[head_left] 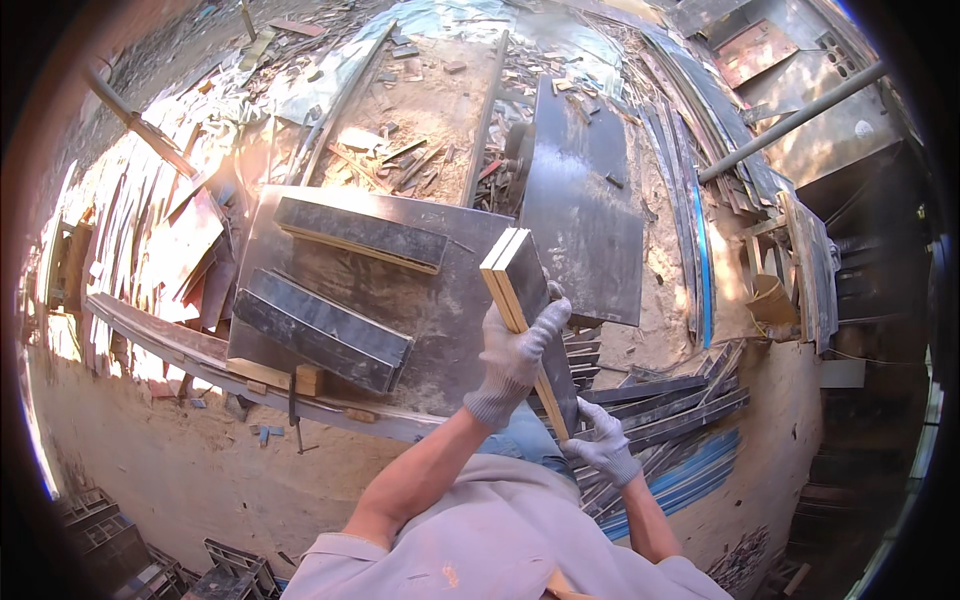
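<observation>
Plywood bundle (524,280): dark-faced with pale layered edges, held in front of the person's body, tilted, its far end over the right part of the worktable and its near end close to the right hand

Left hand (518,350): in a pale grey glove, clasped around the middle of the bundle, fingers curled over onto the dark face and pressed close together

Right hand (606,445): gloved alike, at the near end of the bundle, fingers partly spread; whether they pinch it I cannot tell

Worktable (450,285): a dark, dusty panel, its left part bearing an upper stack (360,236) and a lower stack (322,328) of dark strips, apart from each other

Near edge: a wood block (310,379) beside an upright metal rod (292,400)

Beyond: a second dark panel (585,190), on the right, dusted with sawdust

Ground: sandy, with dark strips (690,405) and blue strips (690,478) piled by the right forearm, and plywood offcuts (190,240) heaped at far left
</observation>
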Available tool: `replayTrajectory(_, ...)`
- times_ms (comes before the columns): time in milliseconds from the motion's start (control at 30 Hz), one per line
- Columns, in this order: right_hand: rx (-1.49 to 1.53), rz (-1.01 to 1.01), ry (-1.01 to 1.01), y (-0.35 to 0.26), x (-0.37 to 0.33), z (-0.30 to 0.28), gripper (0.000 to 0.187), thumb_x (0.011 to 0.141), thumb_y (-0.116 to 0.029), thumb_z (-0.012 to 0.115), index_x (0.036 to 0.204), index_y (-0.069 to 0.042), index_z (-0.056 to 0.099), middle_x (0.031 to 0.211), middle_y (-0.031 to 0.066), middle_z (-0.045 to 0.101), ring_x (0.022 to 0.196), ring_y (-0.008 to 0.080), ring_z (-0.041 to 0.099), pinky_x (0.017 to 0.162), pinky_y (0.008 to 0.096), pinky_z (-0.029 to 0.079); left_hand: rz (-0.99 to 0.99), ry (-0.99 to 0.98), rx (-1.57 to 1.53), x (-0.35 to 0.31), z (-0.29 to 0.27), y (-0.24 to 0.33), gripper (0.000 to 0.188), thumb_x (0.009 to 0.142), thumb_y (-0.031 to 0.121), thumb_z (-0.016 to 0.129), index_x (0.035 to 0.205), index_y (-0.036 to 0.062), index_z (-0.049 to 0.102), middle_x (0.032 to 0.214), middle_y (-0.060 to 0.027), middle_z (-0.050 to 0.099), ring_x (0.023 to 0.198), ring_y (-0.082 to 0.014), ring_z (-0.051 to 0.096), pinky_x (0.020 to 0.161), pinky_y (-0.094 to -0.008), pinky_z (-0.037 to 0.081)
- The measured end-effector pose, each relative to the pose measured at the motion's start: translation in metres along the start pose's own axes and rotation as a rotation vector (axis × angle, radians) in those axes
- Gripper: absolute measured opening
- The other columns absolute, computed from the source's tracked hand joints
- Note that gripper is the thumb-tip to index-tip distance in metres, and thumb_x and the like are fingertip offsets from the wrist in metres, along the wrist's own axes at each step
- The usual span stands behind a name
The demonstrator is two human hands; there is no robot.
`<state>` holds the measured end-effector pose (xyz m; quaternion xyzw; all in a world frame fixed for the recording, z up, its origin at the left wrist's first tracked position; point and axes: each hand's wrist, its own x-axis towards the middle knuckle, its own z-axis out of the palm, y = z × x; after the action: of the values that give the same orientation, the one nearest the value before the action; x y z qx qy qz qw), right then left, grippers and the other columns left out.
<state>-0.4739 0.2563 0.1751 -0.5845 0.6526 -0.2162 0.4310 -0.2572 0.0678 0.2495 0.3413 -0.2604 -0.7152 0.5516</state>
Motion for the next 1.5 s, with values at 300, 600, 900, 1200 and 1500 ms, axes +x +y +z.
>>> replayTrajectory(300,-0.226,-0.184,0.104,0.006,-0.009,0.004,0.082,0.075,-0.028,0.094,0.144,0.001,0.06,0.129,0.0242,0.07,0.12,0.041,0.068,0.104,0.0467,0.055,-0.035,-0.046,-0.113,0.018,-0.004,-0.002,0.028,0.103,0.006,0.065,0.129,-0.0006,0.057,0.101,-0.0104,0.07,0.092,-0.0213,0.071,0.085,-0.0374,0.059)
replayTrajectory(600,-0.272,0.023,0.019,0.014,-0.013,0.008,0.11,0.07,-0.035,0.097,0.159,-0.002,0.042,0.148,0.0239,0.058,0.137,0.0393,0.057,0.115,0.046,0.048,-0.116,-0.065,-0.072,0.025,-0.001,-0.02,0.033,0.096,-0.005,0.065,0.127,-0.0002,0.057,0.101,-0.0099,0.071,0.091,-0.0228,0.072,0.084,-0.0378,0.06)
replayTrajectory(900,0.042,0.269,0.01,-0.038,0.048,0.003,0.104,0.069,-0.037,0.095,0.152,0.0,0.043,0.128,0.0224,0.071,0.119,0.0345,0.071,0.104,0.0417,0.057,-0.277,-0.052,-0.158,0.055,0.008,-0.038,0.037,0.089,-0.009,0.062,0.125,-0.0008,0.057,0.099,-0.0113,0.069,0.086,-0.0245,0.072,0.082,-0.0399,0.062)
replayTrajectory(1200,-0.087,0.408,0.096,-0.014,0.066,-0.009,0.069,0.068,-0.033,0.087,0.121,-0.001,0.056,0.098,0.0229,0.075,0.094,0.0407,0.076,0.088,0.0459,0.061,-0.571,-0.021,-0.272,0.124,-0.01,-0.107,0.033,0.091,-0.001,0.06,0.124,0.0,0.057,0.095,-0.0117,0.068,0.083,-0.0278,0.071,0.083,-0.0446,0.062)
replayTrajectory(1500,-0.323,0.664,0.061,0.016,0.165,-0.037,0.069,0.069,-0.033,0.084,0.12,0.003,0.056,0.105,0.0287,0.074,0.102,0.0449,0.074,0.092,0.0497,0.059,-0.619,0.216,0.53,0.216,-0.059,-0.236,0.046,0.103,0.048,0.069,0.115,0.004,0.074,0.097,-0.0099,0.077,0.089,-0.0236,0.074,0.079,-0.0411,0.061)
